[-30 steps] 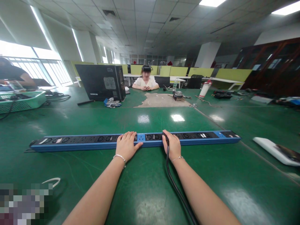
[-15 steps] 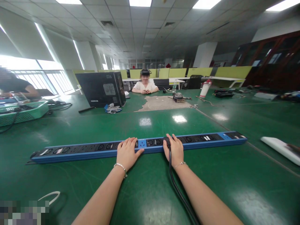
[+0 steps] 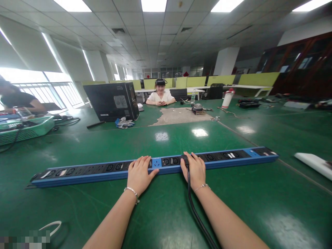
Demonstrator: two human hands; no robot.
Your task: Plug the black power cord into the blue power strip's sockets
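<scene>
A long blue-and-black power strip (image 3: 103,178) lies across the green table in front of me, with rows of sockets along its top. My left hand (image 3: 140,174) grips it left of the middle, fingers over the top and thumb along the front side beside a blue socket (image 3: 156,163). Just right of the middle, my right hand (image 3: 194,169) is closed around a black plug (image 3: 185,159), which sits at the strip's sockets. How deep it is seated is hidden by my fingers. A thick black cord (image 3: 193,207) runs from the plug toward me between my forearms.
Beyond the strip stand a black computer case (image 3: 111,102) and gloves (image 3: 124,122). A green basket (image 3: 38,128) is at left, a white bottle (image 3: 227,99) at back right, a white object (image 3: 313,164) at right. One person sits opposite, another at far left.
The view has shifted slightly, so the strip and my hands appear a little lower. Both hands keep their places on the strip and the plug.
</scene>
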